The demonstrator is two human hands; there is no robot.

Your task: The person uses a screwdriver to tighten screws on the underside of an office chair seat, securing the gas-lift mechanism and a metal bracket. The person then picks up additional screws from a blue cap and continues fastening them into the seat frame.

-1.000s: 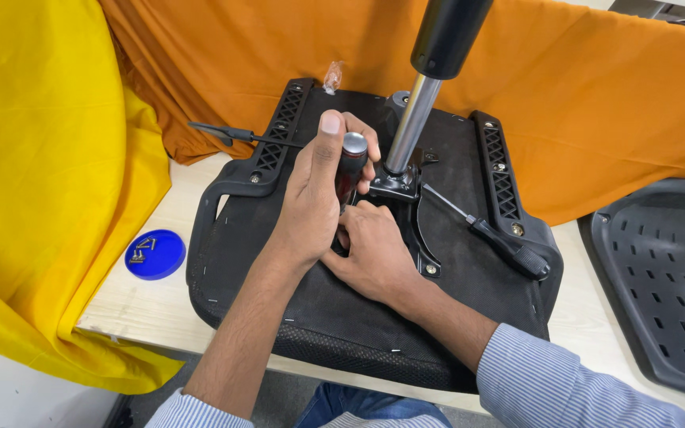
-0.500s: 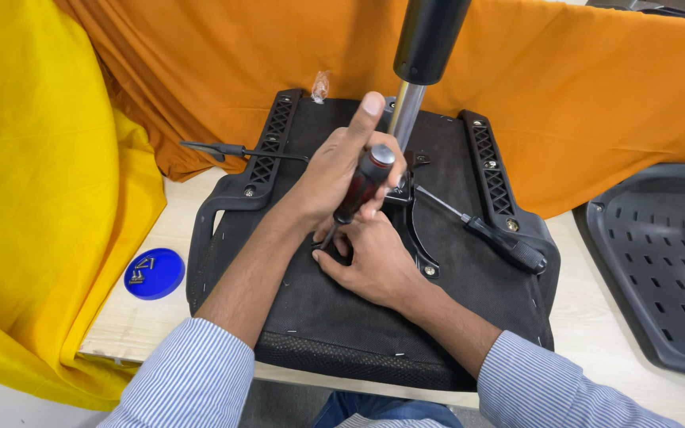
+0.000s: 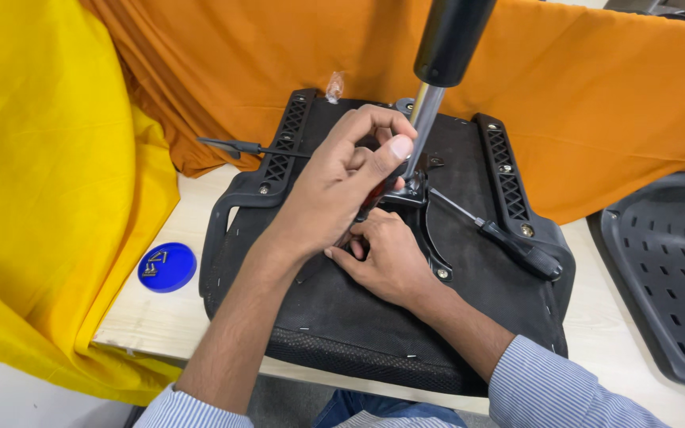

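An upturned black chair seat (image 3: 485,317) lies on the pale table, with a metal mechanism plate and an upright gas cylinder (image 3: 438,71) at its middle. My left hand (image 3: 338,186) is wrapped around the dark red handle of a screwdriver, tip down by the cylinder's base. My right hand (image 3: 386,254) rests on the seat just below, fingers bent against the plate near the screwdriver's tip, which is hidden. A black adjustment lever (image 3: 509,242) sticks out to the right of the mechanism.
A blue lid (image 3: 167,267) holding screws sits on the table at the left. Yellow cloth (image 3: 33,174) hangs at left, orange cloth (image 3: 596,95) behind. A black perforated chair part (image 3: 667,269) lies at right. A thin black tool (image 3: 235,146) lies at the seat's far-left corner.
My left hand has closed more tightly over the screwdriver handle and turned, hiding it. The right hand has stayed on the plate.
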